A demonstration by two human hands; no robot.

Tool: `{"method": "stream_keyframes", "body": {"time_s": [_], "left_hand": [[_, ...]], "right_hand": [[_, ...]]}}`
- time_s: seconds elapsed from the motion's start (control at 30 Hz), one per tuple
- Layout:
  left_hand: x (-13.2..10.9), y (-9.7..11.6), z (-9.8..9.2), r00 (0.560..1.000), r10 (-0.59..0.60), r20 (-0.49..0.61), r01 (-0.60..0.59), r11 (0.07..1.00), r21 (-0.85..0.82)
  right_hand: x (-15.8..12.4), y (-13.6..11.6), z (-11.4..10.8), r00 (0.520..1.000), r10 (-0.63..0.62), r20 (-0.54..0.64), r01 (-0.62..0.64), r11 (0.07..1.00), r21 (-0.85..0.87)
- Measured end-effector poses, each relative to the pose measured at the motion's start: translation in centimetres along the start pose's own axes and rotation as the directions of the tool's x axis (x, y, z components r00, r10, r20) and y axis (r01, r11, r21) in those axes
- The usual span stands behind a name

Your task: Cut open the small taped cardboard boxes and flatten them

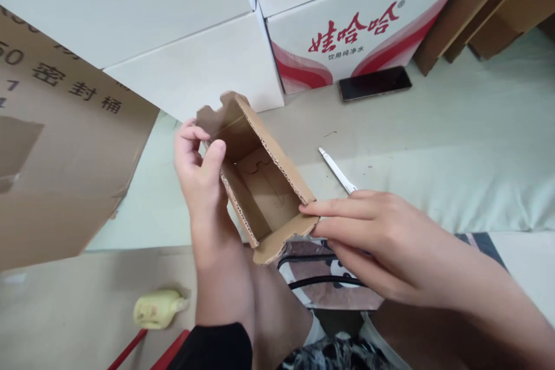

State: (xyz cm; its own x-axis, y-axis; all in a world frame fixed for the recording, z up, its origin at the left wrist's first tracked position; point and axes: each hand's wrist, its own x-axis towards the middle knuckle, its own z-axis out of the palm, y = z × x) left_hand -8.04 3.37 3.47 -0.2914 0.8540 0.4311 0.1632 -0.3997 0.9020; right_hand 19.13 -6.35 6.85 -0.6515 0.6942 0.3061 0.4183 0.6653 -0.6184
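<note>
A small open box of brown corrugated cardboard (260, 185) is held up in front of me, its open side facing me. My left hand (199, 173) grips its left wall, thumb inside and fingers curled round the outside. My right hand (368, 231) pinches the lower right flap between thumb and forefinger. The inside of the box holds nothing that I can see.
A white craft knife (336, 169) lies on the pale surface behind my right hand. A black phone (375, 82) lies by a white carton with red lettering (355, 29). A large brown cardboard sheet (65, 156) lies at left; a yellowish lump (156, 307) and red handles (143, 350) lie below.
</note>
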Motion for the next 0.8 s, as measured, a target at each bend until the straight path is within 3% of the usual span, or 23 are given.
{"method": "stream_keyframes", "body": {"time_s": [0.1,0.23,0.43,0.63,0.8], "left_hand": [[0.3,0.1,0.1,0.999,-0.007,-0.038,0.006,0.999,-0.035],[0.4,0.0,0.2,0.994,-0.073,-0.082,0.051,0.970,-0.238],[0.0,0.0,-0.1,0.995,-0.102,-0.002,0.093,0.916,-0.391],[0.0,-1.1,-1.4,0.993,-0.118,0.010,0.115,0.940,-0.321],[0.2,-2.8,-2.1,0.997,0.062,0.043,-0.059,0.996,-0.069]], "right_hand": [[-0.4,0.2,0.3,1.000,0.008,-0.010,-0.008,1.000,-0.007],[-0.1,0.5,0.9,0.994,0.000,-0.113,-0.007,0.998,-0.070],[0.4,0.9,2.6,0.988,-0.065,-0.143,0.046,0.990,-0.133],[0.0,1.6,4.6,0.952,0.073,-0.296,-0.115,0.985,-0.127],[0.1,1.8,5.1,0.851,0.229,-0.472,-0.253,0.967,0.013]]}}
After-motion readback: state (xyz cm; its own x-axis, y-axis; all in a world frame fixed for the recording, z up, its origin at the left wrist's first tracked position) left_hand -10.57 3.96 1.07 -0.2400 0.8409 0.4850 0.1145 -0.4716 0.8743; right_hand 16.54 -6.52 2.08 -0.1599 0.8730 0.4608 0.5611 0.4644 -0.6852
